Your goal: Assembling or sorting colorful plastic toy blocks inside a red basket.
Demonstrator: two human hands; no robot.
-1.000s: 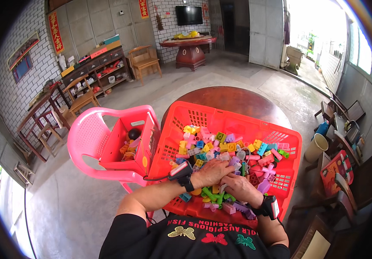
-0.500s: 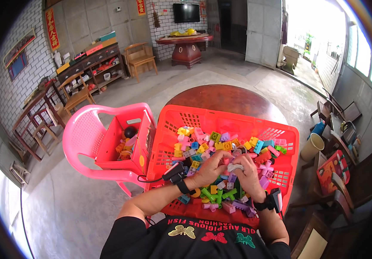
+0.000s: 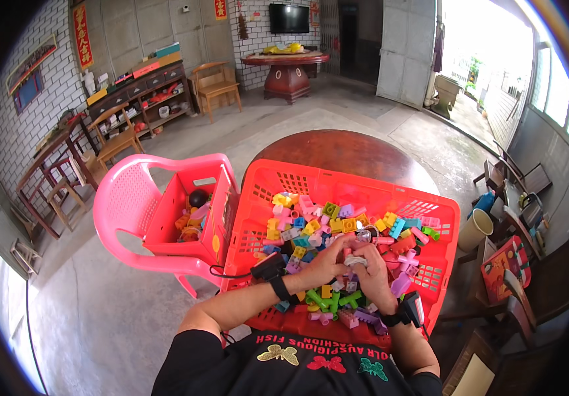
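Both hands meet over a big red plastic basket of mixed toy building blocks. My right hand is closed round a crumpled white cloth, which bunches between its thumb and fingers. My left hand is closed beside it, fingertips touching the right hand's. A small pink toy block shows at the left fingertips, mostly covered by the fingers. Below the hands lie green tube-like pieces and purple blocks.
The basket rests against a round brown table. To its left, a pink plastic armchair carries a red box with more toys. A cream bin and wooden chairs stand at the right.
Both hands have come slightly lower and closer together, still with the cloth between them. The view has shifted a little.
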